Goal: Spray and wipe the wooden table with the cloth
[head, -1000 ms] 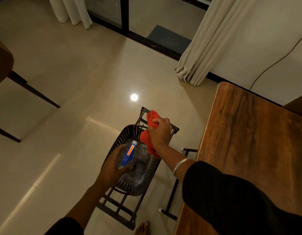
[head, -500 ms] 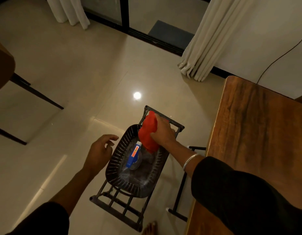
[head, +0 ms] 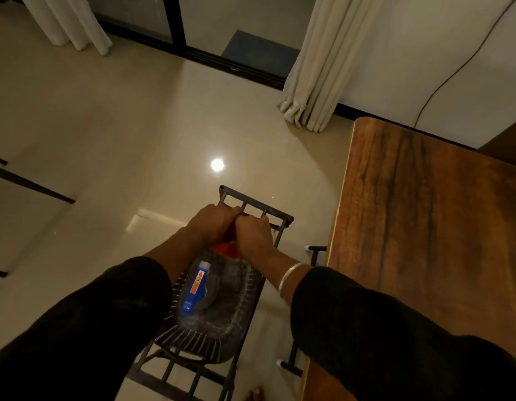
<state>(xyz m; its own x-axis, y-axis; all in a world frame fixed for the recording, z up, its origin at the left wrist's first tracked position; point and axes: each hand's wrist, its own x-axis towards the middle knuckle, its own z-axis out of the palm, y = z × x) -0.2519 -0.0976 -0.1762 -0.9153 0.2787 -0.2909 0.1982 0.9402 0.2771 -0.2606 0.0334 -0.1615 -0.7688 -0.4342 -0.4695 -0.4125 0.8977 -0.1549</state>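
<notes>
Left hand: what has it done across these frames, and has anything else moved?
The left hand let go of the spray bottle, leaving it lying in the dark basket, then moved forward to join the right hand on the red cloth. The right hand kept its grip on the cloth throughout. The wooden table stayed untouched.

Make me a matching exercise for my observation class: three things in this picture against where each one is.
Things:
1. spray bottle
2. red cloth
3. wooden table

Places:
A. right of the rack
B. held between both hands
C. lying in the dark basket

Pairs: 1-C, 2-B, 3-A
</notes>
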